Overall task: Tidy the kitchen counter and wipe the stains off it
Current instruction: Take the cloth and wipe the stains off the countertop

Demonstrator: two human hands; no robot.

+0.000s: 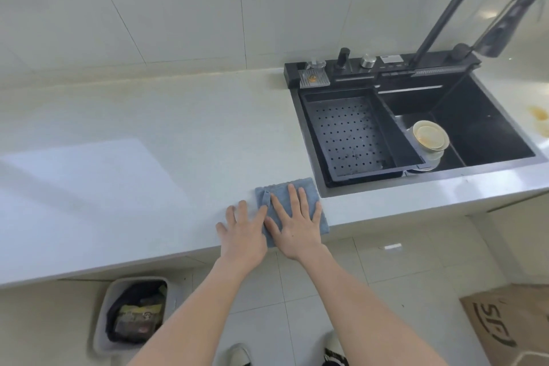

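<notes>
Cloth, a soft blue-grey folded terry square (292, 211), lies flat under the right hand (294, 224), whose fingers (292, 196) lie spread; left hand (243, 232), fingers spread, rests on the white worktop (133, 175) beside. Limp and light, it probably handles best bunched under the palm.

Two bare arms come up from the bottom of the view. No sleeves show on them, and both forearms are uncovered all the way down to the edge. The left hand (243, 232) and the right hand (297, 226) are bare too, with no gloves, rings or watch to see. The fingernails look short and plain. Down at the very bottom, two shoes peek out. The left shoe (239, 355) has a pale, light toe. The right shoe (335, 350) is light on top with a black part that has small white marks on it.
</notes>
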